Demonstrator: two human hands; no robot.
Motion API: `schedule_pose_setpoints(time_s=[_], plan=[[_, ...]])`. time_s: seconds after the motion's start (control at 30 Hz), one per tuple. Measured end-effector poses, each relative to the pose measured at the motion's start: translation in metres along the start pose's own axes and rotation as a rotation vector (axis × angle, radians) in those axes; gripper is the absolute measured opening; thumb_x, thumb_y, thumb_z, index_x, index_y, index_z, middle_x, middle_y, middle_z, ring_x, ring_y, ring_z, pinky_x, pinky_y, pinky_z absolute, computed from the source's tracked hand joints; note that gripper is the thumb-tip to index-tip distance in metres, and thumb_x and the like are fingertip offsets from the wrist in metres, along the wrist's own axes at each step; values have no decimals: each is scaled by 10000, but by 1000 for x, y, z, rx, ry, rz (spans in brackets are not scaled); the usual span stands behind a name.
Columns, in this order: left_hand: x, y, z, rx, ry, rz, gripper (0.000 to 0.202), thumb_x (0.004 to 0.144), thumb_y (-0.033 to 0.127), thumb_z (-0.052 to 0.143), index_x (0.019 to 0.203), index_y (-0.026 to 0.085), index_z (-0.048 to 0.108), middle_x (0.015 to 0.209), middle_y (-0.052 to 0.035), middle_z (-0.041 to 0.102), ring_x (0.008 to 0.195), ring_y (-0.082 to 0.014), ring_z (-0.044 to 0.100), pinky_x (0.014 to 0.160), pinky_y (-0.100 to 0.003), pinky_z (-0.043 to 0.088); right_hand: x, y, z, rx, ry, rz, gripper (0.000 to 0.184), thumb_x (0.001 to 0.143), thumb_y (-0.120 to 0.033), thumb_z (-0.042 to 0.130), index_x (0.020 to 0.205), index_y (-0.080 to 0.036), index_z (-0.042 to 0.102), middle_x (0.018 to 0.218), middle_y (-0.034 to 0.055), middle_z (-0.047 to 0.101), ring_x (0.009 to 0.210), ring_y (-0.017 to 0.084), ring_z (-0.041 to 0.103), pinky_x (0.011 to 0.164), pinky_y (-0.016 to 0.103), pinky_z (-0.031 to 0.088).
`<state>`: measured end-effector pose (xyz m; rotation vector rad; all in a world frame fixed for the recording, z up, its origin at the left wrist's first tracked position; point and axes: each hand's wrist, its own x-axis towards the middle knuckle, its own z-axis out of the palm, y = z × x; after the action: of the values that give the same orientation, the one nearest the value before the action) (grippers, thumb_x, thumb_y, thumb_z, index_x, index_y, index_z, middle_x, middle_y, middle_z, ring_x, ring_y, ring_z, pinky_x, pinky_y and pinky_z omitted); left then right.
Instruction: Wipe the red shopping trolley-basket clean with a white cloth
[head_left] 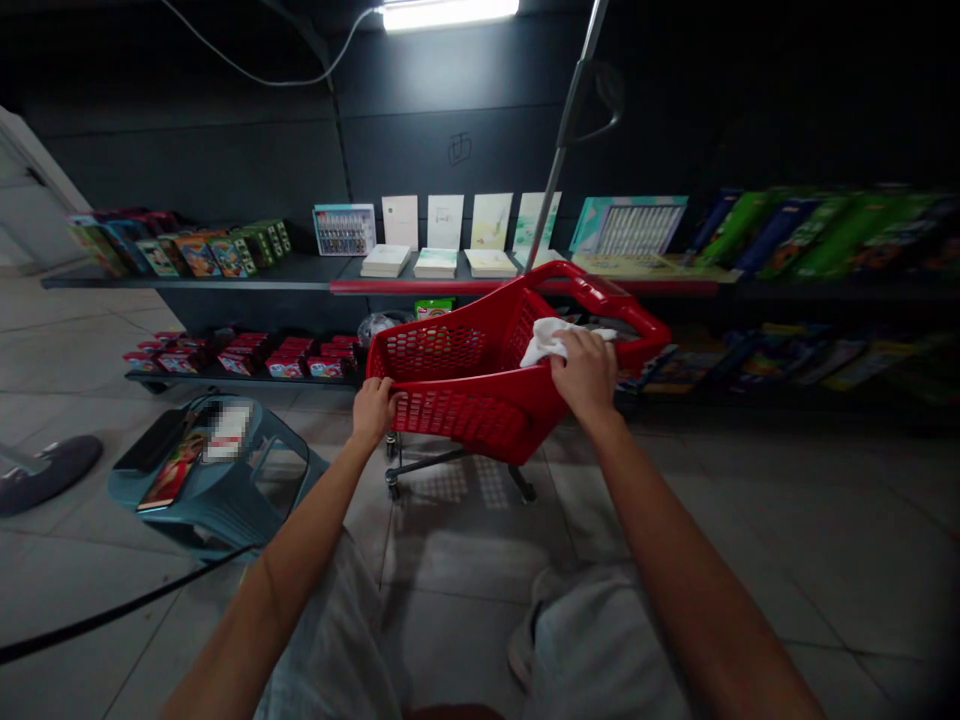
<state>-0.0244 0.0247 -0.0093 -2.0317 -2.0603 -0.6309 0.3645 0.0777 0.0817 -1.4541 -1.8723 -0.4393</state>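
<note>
A red plastic shopping cart (480,415) stands on the floor in front of me, its basket sides full of holes. At its left corner, my left hand (373,408) is closed over the basket rim. My right hand (589,372) is closed on a white cloth (546,342), pressed against the cart's near rim close to the handle (600,295). Part of the cloth spreads over the rim to the left of my fingers. Below the basket, grey legs with small casters (392,485) show. The fingertips of my right hand are partly hidden by the cloth.
Behind the cart runs a dark shelf (262,284) with notebooks (386,260), boxed pen sets (345,230) and bagged goods (825,235). Red boxes (285,357) sit on the lower shelf. A blue-grey stool (255,480) carrying a phone (174,470) stands at left, near a black cable (127,605).
</note>
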Motion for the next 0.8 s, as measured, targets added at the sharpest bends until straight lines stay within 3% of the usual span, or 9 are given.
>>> schedule_pose_setpoints(time_s=[0.1, 0.37, 0.5, 0.63, 0.73, 0.8], plan=[[3, 3, 2, -37, -6, -21, 333, 1032, 492, 526, 1255, 260, 611, 1271, -122, 634, 1265, -280, 552, 954, -378, 541, -6, 2, 3, 9, 25, -44, 406, 909, -146, 502, 1282, -162, 662, 1326, 180, 654, 1276, 336, 527, 1059, 490, 391], [-3, 14, 4, -56, 11, -54, 339, 1032, 484, 525, 1253, 246, 623, 1266, -133, 627, 1265, -298, 548, 962, -397, 543, -17, -17, 6, 62, 99, 86, 380, 897, -143, 508, 1232, -188, 682, 1290, 172, 655, 1248, 340, 540, 1057, 483, 393], [-4, 17, 6, -49, 20, -55, 345, 1034, 476, 525, 1262, 233, 618, 1271, -134, 624, 1272, -294, 548, 981, -401, 546, -23, -54, 17, 108, -23, 65, 356, 897, -161, 551, 1226, -176, 685, 1278, 165, 664, 1210, 329, 555, 1058, 465, 401], [-6, 22, 4, -59, 41, -76, 322, 1034, 451, 534, 1264, 239, 610, 1274, -127, 627, 1287, -283, 552, 997, -394, 559, -37, -111, 38, 190, -207, -93, 409, 922, -260, 621, 1313, -144, 649, 1381, 184, 620, 1310, 336, 504, 1110, 472, 381], [-9, 26, 3, -105, 56, -101, 312, 1032, 420, 541, 1285, 247, 600, 1346, -128, 608, 1354, -272, 524, 991, -387, 583, -44, -146, 48, 256, -246, -211, 414, 981, -365, 608, 1340, -162, 637, 1371, 172, 629, 1345, 327, 486, 1116, 460, 391], [-10, 28, 2, -134, 67, -103, 313, 1033, 382, 536, 1314, 255, 589, 1436, -127, 574, 1439, -266, 465, 1050, -399, 570, -44, -158, 51, 276, -256, -246, 381, 1028, -369, 543, 1341, -175, 641, 1350, 162, 640, 1326, 313, 503, 1107, 449, 407]])
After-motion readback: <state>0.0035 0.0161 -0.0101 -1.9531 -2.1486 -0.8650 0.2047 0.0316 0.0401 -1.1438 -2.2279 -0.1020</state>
